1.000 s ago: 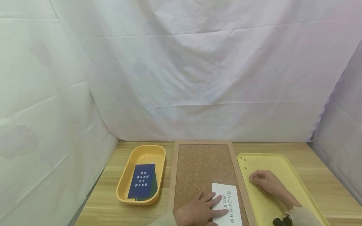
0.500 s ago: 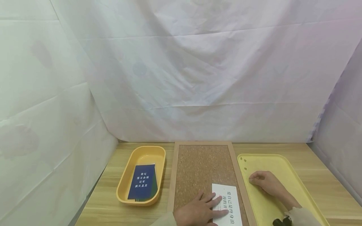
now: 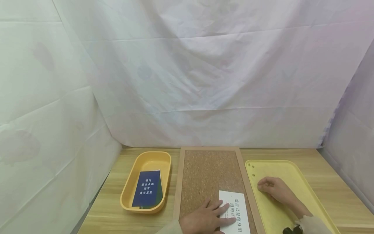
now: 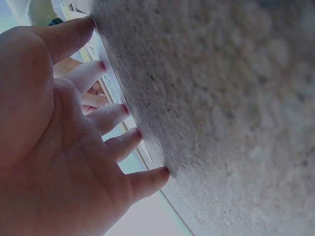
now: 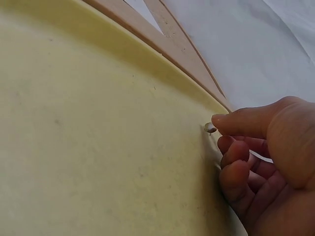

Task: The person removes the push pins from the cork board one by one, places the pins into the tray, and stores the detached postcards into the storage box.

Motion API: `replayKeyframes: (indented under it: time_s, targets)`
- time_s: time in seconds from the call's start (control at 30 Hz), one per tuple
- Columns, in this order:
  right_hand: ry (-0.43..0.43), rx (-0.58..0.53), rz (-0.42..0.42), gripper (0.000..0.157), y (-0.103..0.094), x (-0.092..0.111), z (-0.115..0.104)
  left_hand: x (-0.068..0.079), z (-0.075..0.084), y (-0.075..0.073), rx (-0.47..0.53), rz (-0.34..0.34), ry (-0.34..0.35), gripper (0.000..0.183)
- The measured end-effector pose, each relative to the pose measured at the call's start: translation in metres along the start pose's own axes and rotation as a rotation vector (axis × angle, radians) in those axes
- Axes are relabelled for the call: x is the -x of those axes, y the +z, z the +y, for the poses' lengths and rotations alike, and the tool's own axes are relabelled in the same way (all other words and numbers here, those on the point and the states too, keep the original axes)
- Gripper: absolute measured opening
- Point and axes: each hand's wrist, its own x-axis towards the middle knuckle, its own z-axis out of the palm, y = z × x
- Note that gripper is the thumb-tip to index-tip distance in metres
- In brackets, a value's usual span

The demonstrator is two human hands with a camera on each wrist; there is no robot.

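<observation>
A white card (image 3: 245,217) with dark printed characters lies at the right side of the cork board (image 3: 210,169). My left hand (image 3: 203,218) rests on the card and cork with its fingers spread; in the left wrist view, the fingertips (image 4: 133,140) press down along the card's edge. Over the left side of the yellow tray (image 3: 283,169), my right hand (image 3: 276,189) has its thumb and fingers curled together. The right wrist view shows a small shiny thumbtack (image 5: 210,128) at the thumb tip, pinched by the fingers; its point is hard to see.
Several small thumbtacks (image 3: 253,175) sit in the tray's far left corner. At left stands a yellow-orange bin (image 3: 125,195) with dark blue cards (image 3: 146,182) in it. A wooden frame (image 3: 179,182) borders the cork. White cloth (image 3: 187,81) hangs behind the table.
</observation>
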Motion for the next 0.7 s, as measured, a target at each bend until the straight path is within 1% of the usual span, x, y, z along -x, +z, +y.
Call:
replayKeyframes:
  time_s: [0.1,0.17,0.27,0.37,0.6,0.7]
  targets:
    - [0.021,-0.019,0.008,0.021,0.0,0.001,-0.003,0.001,0.0,0.0,0.006,0.004,0.0,0.057]
    - [0.014,-0.006,0.019,0.019,0.001,0.003,-0.006,0.002,0.0,0.0,-0.001,0.01,0.001,0.058]
    - [-0.016,0.048,0.052,0.013,0.003,0.005,-0.011,0.002,0.0,0.0,-0.008,0.015,0.003,0.058]
    - [-0.058,0.064,0.059,0.011,0.005,0.006,-0.017,0.002,0.0,-0.001,-0.011,0.013,0.003,0.058]
    - [-0.169,0.019,-0.007,0.014,0.017,0.007,-0.034,0.0,0.0,-0.001,0.02,-0.012,-0.003,0.057]
    - [-0.204,0.004,-0.041,0.017,0.022,0.008,-0.042,0.0,-0.001,-0.001,0.008,-0.01,0.002,0.058]
